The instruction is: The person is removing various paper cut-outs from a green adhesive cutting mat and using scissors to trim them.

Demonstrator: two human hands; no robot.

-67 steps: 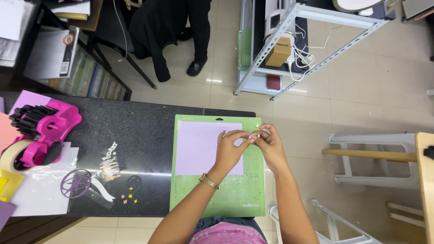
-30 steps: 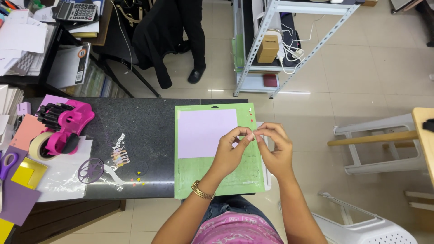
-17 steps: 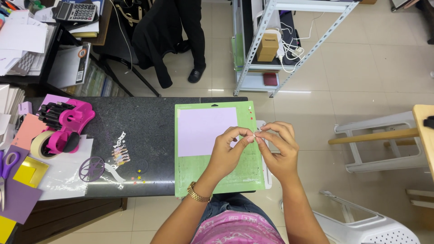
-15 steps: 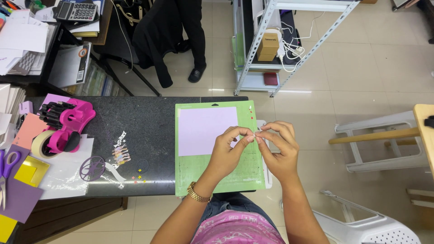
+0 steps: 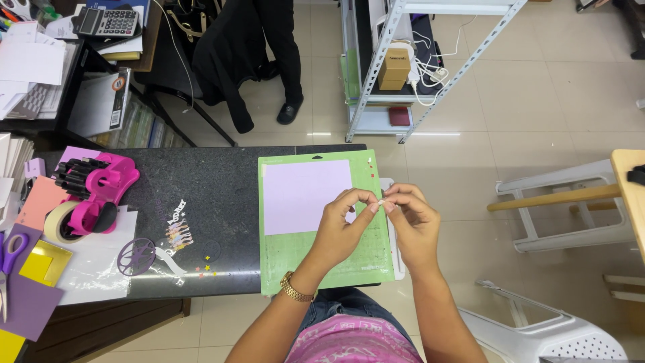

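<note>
Left hand: the left hand (image 5: 341,225) is raised over the right part of the green cutting mat (image 5: 322,269), fingers curled, thumb and forefinger pinched onto a small pale scrap (image 5: 379,203) — a gold watch (image 5: 296,288) sits on that wrist.
Right hand: the right hand (image 5: 411,218) meets the left fingertip to fingertip, clenched on the same scrap from the other side.
Scrap: tiny, whitish, held in the air between both hands above the mat's right edge; too small to tell its shape.
Mat: lies on the right end of the dark speckled table (image 5: 201,195), its near edge overhanging the table front.
Sheet on mat: a lilac paper sheet (image 5: 302,195) covers the upper left of the mat, flat; the left hand's fingers overlap its lower right corner in view.
Table, left side: a pink tape dispenser (image 5: 94,195) with a tape roll — just right of it, small paper cut-outs (image 5: 176,225) and a purple round cut-out (image 5: 134,257) on a clear plastic sheet.
Far left: coloured paper pieces and purple-handled scissors (image 5: 8,259) at the frame edge.
Floor beyond: a metal shelf rack (image 5: 403,60) with a cardboard box, and a second person's dark-clothed legs (image 5: 282,60) by a chair.
</note>
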